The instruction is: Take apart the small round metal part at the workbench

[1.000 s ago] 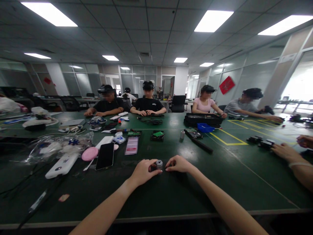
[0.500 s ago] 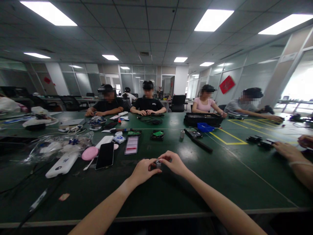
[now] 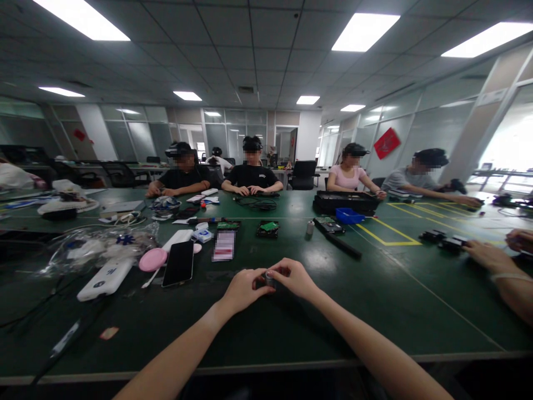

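My left hand [image 3: 241, 289] and my right hand [image 3: 296, 276] meet over the green table [image 3: 291, 328], a little in front of me. Between their fingertips sits a small silver cylindrical part [image 3: 269, 277], mostly hidden by the fingers. Both hands pinch it, the left from the left side, the right from above and the right. The part rests just above the table top.
A black phone [image 3: 179, 263], a pink round case [image 3: 152, 259] and a white device [image 3: 105, 278] lie to the left. Circuit boards [image 3: 268, 229], a small can [image 3: 310, 228] and a black tray [image 3: 345, 203] lie farther off. Another person's hand [image 3: 489, 256] rests at right; several people sit opposite.
My right hand has moved left from beside the silver part onto it, so both hands now close over it and hide most of it.
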A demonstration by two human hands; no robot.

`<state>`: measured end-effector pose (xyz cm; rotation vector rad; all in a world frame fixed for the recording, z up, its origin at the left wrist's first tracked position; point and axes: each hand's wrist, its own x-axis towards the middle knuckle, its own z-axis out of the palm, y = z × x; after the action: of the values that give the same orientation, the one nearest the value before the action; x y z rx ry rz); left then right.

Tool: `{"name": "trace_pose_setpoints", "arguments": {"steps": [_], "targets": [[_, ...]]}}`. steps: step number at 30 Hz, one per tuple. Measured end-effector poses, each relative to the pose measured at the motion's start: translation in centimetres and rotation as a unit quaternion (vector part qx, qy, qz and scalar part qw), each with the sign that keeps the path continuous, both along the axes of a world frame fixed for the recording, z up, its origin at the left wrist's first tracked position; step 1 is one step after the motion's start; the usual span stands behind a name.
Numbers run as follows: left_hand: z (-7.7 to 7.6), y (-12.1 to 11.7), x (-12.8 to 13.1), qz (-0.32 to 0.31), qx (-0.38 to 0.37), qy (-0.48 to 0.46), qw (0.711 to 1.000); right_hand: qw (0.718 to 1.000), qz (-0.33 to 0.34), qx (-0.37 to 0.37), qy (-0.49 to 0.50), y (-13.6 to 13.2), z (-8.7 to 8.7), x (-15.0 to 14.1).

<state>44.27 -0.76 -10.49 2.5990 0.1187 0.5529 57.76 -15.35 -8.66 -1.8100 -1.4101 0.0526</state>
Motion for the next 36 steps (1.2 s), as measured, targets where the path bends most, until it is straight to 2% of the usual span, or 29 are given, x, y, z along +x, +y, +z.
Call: {"name": "trace_pose_setpoints", "arguments": {"steps": [11, 16, 19, 22, 25, 27, 29, 36], "targets": [[0.1, -0.1, 0.0, 0.000, 0.003, -0.004, 1.000, 1.000, -0.018, -0.003, -0.014, 0.0, -0.1, 0.1], [0.2, -0.2, 0.0, 0.002, -0.006, -0.007, 1.000, 0.999, -0.022, 0.033, -0.011, 0.1, 0.4, -0.1], [0.3, -0.3, 0.1, 0.012, -0.007, -0.009, 1.000, 0.998, -0.042, 0.050, 0.005, 0.0, 0.5, 0.9], [0.2, -0.2, 0.0, 0.012, -0.010, -0.009, 1.000, 0.999, -0.051, -0.005, -0.007, -0.5, 0.3, 2.6], [0.1, -0.1, 0.1, 0.009, -0.009, -0.006, 1.000, 0.989, 0.005, -0.143, -0.029, -1.0, -0.3, 4.3], [0.0, 0.0, 0.1, 0.013, -0.006, -0.005, 1.000, 0.978, 0.031, -0.205, -0.030, -1.3, -0.7, 4.9], [0.0, 0.0, 0.1, 0.015, -0.005, -0.002, 1.000, 0.974, 0.038, -0.223, -0.025, -1.4, -0.8, 5.2], [0.2, -0.2, 0.0, 0.013, -0.007, 0.001, 1.000, 0.979, 0.024, -0.200, -0.004, -1.5, -0.7, 4.6]]}}
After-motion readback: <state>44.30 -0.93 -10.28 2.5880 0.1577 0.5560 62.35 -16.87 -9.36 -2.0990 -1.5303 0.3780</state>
